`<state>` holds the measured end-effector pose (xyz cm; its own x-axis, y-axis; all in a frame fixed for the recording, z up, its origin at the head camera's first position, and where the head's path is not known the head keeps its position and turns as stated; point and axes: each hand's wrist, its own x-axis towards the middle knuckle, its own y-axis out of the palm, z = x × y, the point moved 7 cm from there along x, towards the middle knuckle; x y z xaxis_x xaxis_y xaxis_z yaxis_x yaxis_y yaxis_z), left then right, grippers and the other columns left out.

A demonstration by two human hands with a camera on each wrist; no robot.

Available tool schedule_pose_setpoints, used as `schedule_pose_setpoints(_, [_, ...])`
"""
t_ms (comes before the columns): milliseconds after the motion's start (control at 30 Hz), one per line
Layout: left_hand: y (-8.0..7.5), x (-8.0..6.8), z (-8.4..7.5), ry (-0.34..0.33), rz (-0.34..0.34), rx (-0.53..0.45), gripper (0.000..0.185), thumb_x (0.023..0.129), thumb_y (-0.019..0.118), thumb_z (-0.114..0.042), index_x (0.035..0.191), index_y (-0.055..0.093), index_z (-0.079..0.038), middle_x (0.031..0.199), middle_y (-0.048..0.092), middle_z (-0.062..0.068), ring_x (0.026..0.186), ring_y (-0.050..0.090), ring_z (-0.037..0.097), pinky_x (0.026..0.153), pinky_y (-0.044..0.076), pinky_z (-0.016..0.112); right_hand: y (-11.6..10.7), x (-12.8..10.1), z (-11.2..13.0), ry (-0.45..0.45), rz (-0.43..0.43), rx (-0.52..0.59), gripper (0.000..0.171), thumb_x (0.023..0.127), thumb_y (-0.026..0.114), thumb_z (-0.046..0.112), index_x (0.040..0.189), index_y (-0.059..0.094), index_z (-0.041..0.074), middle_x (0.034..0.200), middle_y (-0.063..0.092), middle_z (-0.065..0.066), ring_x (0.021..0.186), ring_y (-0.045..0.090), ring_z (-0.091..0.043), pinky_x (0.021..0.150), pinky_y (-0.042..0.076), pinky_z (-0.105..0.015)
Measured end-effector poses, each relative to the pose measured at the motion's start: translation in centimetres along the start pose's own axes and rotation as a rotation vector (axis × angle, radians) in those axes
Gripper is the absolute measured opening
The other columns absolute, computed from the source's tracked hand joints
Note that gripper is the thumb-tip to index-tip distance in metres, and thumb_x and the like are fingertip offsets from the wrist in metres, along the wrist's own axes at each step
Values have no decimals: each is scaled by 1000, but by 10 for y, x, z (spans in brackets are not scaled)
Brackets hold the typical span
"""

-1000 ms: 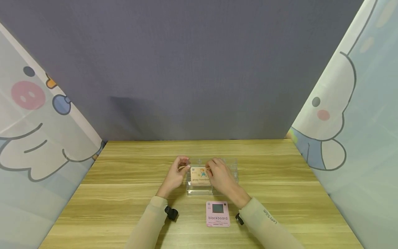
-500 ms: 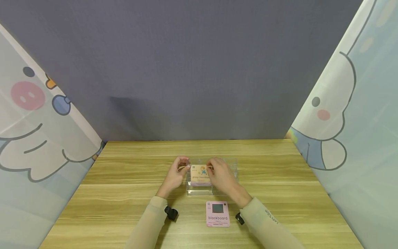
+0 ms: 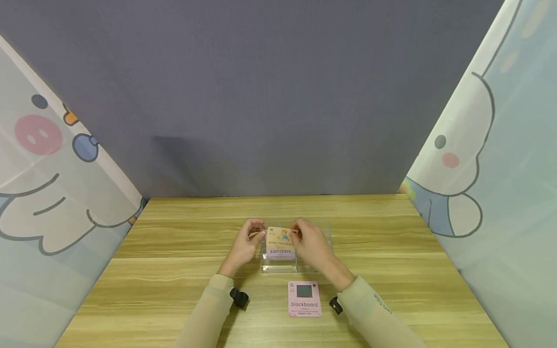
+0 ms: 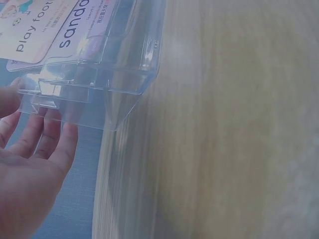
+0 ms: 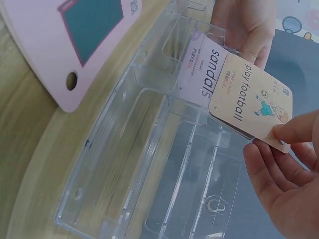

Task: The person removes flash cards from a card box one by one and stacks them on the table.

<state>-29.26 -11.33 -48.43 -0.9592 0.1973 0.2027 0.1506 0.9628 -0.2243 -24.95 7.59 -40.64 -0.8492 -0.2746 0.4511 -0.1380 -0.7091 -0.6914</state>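
item: "play football" card (image 5: 251,105) — pinched at its far corner by the fingers of the right hand (image 3: 310,245), lifted partly clear of the stack in the clear plastic box (image 5: 149,164), over the wooden table (image 3: 174,270).
beneath it: "sandals" card (image 5: 207,67), top of the stack, leaning in the left compartment.
left hand (image 3: 244,246): fingers straight and relaxed against the box's left wall, steadying it, holding nothing.
nearby: "blackboard" card (image 3: 304,298), flat on the table just in front of the box.
risks, as judged: the corner pinch is slight, so the card could slip and drop back or fall askew; friction could drag the "sandals" card up with it; a sideways pull could shift the light box — the flat left hand only braces it.
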Motion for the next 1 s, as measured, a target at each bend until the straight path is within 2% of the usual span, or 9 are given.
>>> schedule_pose_setpoints(333, [-1,0,1,12,-12,2,32,100,59,4,130,49,7,122,58,19,116,57,33,100,50,43,-4,1,0,-2,-32,85,15,90,71,-5,99,63,4,88,63,-1,75,59,-11,63,54,-22])
schedule_pose_setpoints(667, [0,0,0,21,-34,-25,32,98,58,9,129,49,7,122,57,26,116,56,40,102,47,53,-6,0,-7,59,-35,189,15,94,67,-5,106,62,4,94,63,-4,85,60,-14,71,57,-24])
schedule_pose_setpoints(1000, [-1,1,0,12,-26,-24,29,99,58,6,128,51,5,120,59,22,115,57,37,101,48,51,-11,-2,-10,121,-32,211,13,98,63,-1,110,62,5,92,61,-1,81,57,-13,68,54,-26])
